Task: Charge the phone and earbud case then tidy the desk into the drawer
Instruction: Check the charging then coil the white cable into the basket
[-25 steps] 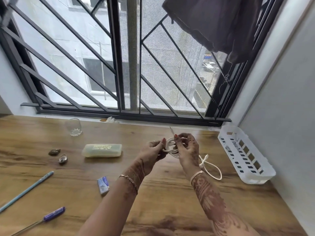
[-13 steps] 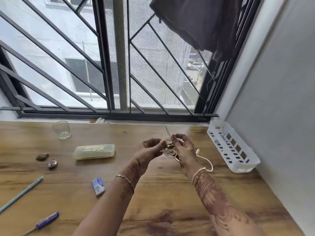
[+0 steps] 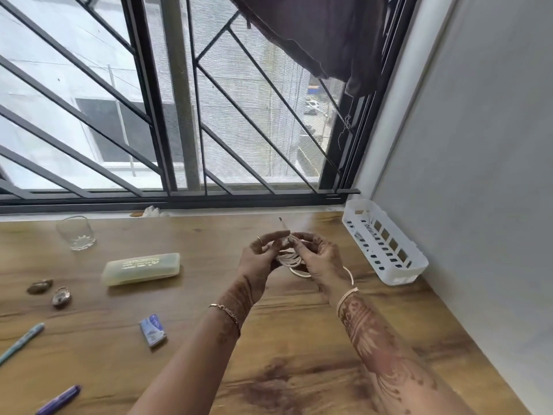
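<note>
Both hands are up over the wooden surface (image 3: pixel 299 354) working on the white cable (image 3: pixel 289 259). The left hand (image 3: pixel 261 260) and right hand (image 3: pixel 318 260) each have fingers curled in, pinching the coil near its top, fingertips almost touching. One thin end of the cable pokes up above the fingers.

Compared with a second ago, the big loose loop that trailed out on the surface past the right wrist is mostly gone. Only a short bit of slack shows under the right hand now, so the coil looks tighter. The hands also sit closer together. The view has swung right a little, so everything on the left slid toward the edge.

The rest hasn't budged: white slotted basket (image 3: pixel 389 259) by the wall on the right, pale yellow case (image 3: pixel 140 269) left of the hands, drinking glass (image 3: pixel 76 233) near the window, two small shell-like bits (image 3: pixel 40 286), a small blue packet (image 3: pixel 152 329), a teal pen (image 3: pixel 22 341) and a purple pen (image 3: pixel 59 399) at the bottom left.
</note>
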Tool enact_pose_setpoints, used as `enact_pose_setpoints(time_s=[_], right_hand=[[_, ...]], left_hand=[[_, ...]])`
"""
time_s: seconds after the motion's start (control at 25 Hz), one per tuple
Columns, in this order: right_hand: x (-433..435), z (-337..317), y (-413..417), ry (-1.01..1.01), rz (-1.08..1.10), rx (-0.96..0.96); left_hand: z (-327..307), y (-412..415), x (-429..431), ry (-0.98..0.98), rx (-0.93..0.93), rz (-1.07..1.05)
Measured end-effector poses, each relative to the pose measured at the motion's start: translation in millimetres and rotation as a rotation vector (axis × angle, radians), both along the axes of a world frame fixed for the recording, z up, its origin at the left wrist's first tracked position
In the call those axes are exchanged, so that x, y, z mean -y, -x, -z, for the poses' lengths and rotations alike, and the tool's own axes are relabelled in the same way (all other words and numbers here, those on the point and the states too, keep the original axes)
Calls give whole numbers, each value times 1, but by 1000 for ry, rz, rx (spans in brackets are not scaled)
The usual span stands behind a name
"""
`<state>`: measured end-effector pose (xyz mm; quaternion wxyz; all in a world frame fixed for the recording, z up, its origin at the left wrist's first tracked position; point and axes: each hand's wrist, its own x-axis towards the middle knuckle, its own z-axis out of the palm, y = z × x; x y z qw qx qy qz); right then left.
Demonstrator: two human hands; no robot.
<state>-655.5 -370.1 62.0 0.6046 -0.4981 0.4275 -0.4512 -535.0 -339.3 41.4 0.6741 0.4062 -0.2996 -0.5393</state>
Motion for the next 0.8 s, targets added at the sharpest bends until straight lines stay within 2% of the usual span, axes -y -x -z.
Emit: enact_pose_setpoints(time_s=[0.2, 0.4, 0.6, 0.8], right_hand=[[29, 0, 18, 122, 71, -141], [60, 3, 49, 165, 61, -186], [105, 7, 99, 266, 88, -390], [157, 1, 151, 352, 111, -675]], left_hand=[[-7, 18, 18, 3, 184, 24], [-8, 54, 50, -81, 543, -135], [-14, 99, 93, -162, 901, -200], [-13, 136, 142, -208, 796, -162]])
